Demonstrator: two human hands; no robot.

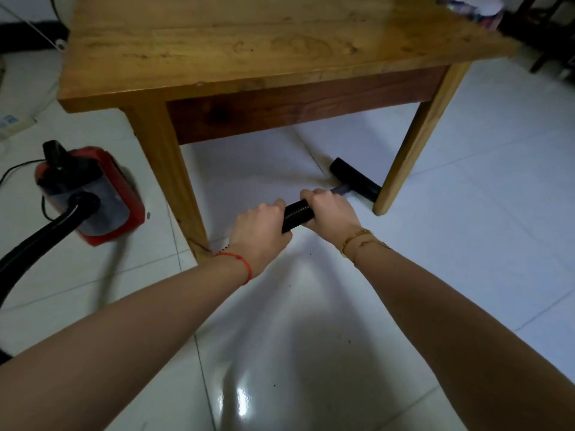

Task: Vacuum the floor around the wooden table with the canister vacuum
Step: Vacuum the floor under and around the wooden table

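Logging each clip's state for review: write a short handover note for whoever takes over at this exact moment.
Left hand and right hand both grip the black ribbed hose, left nearer the body.
Black floor nozzle is on the white tile floor under the wooden table, right beside the near right leg; whether they touch cannot be told.
Red canister vacuum sits left of the near left leg.
Done: cannot tell.
Left: dark specks remain on tiles near the person.
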